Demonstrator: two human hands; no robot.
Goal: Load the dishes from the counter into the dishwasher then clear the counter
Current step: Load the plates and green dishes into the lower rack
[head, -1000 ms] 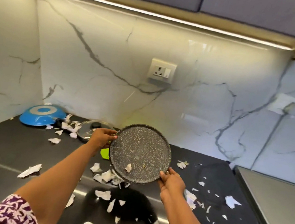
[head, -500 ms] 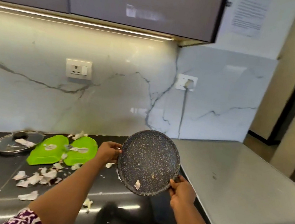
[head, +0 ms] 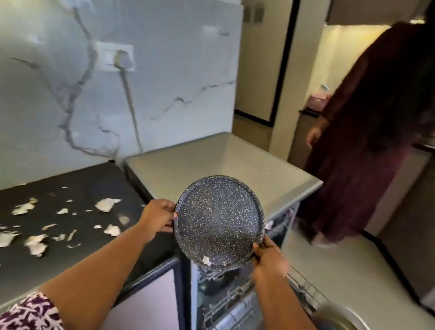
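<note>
While the left hand [head: 157, 218] and right hand [head: 270, 259] pinched the plate [head: 219, 221] by opposite rims, it hung tilted above the rack [head: 233, 321].

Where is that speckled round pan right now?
In the head view's centre, the speckled pan is held up between the left hand and right hand, above the open dishwasher rack.

dark speckled round plate [head: 219, 221] — tilted, aloft; scrap [head: 206, 260] at lower rim | dishwasher rack [head: 233, 323] — pulled out beneath
</note>
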